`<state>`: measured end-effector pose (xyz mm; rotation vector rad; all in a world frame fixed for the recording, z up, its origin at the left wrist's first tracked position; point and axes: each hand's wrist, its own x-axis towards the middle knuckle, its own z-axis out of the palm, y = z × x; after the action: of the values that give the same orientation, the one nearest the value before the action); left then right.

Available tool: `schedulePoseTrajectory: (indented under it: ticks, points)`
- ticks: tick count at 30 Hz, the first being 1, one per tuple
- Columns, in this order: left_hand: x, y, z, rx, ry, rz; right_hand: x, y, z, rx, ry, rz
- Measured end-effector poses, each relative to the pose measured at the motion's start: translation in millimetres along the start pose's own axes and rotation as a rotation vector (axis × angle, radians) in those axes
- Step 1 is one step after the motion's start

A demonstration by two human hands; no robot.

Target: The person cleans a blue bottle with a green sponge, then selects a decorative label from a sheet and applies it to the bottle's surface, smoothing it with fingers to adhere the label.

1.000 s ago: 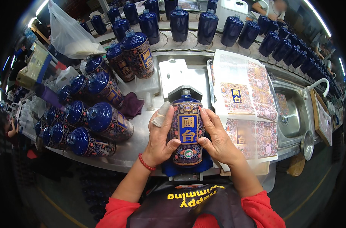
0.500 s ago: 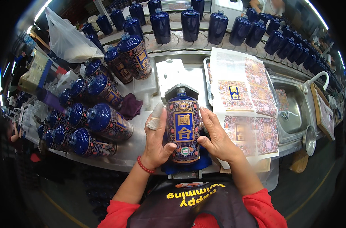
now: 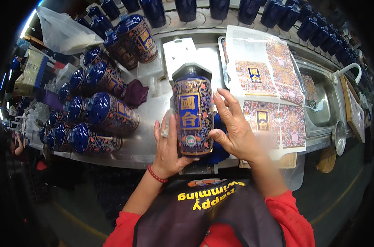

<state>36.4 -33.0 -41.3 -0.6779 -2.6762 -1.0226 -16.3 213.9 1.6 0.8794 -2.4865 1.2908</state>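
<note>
A dark blue bottle (image 3: pixel 192 115) with a flowered decal and a blue-and-gold centre panel stands out in front of me, its neck toward a dark angular holder (image 3: pixel 192 68). My left hand (image 3: pixel 169 152) grips its lower left side, thumb by the base; something whitish shows behind those fingers. Beside the bottle's right side, my right hand (image 3: pixel 236 131) has its fingers stretched apart. The right thumb tip is close to the bottle's edge; whether it touches, I cannot tell. Below the bottle lies blue material (image 3: pixel 217 154), partly hidden.
Several decorated bottles (image 3: pixel 111 113) stand on the left beside a purple cloth (image 3: pixel 136 94). Printed decal sheets (image 3: pixel 273 88) lie to the right, before a sink (image 3: pixel 322 103) with a white tap (image 3: pixel 351 68). Plain blue bottles (image 3: pixel 187 8) line the conveyor (image 3: pixel 203 20) at the back.
The view has shifted, with the back row higher in the picture. The bottle has risen slightly in my left hand's grip. My right hand has drawn away, its fingers more spread.
</note>
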Motion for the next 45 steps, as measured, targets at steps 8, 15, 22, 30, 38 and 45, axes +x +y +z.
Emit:
schedulePoseTrajectory:
  ticks: [8, 15, 22, 30, 38, 45]
  points:
    - [19.7, -2.1, -15.5, -0.278, 0.048, -0.054, -10.9, -7.1, 5.2, 0.047, -0.089, 0.057]
    - [25.5, 4.2, -14.7, -0.131, 0.087, 0.039, -18.9, 1.7, 7.3, 0.023, -0.148, 0.089]
    - [34.0, 3.0, -24.2, -0.168, 0.169, 0.029, -8.7, 1.6, -6.4, 0.055, -0.168, 0.118]
    - [56.9, -2.0, -23.0, -0.076, 0.133, 0.030, 11.0, 6.1, -2.4, 0.055, -0.173, 0.085]
    - [58.1, -4.2, -24.5, -0.087, 0.106, 0.018, 10.5, 10.1, -5.0, 0.123, -0.219, 0.110]
    - [56.2, -7.8, -22.8, -0.174, 0.111, 0.010, 11.7, 13.0, -5.8, 0.112, -0.223, 0.116]
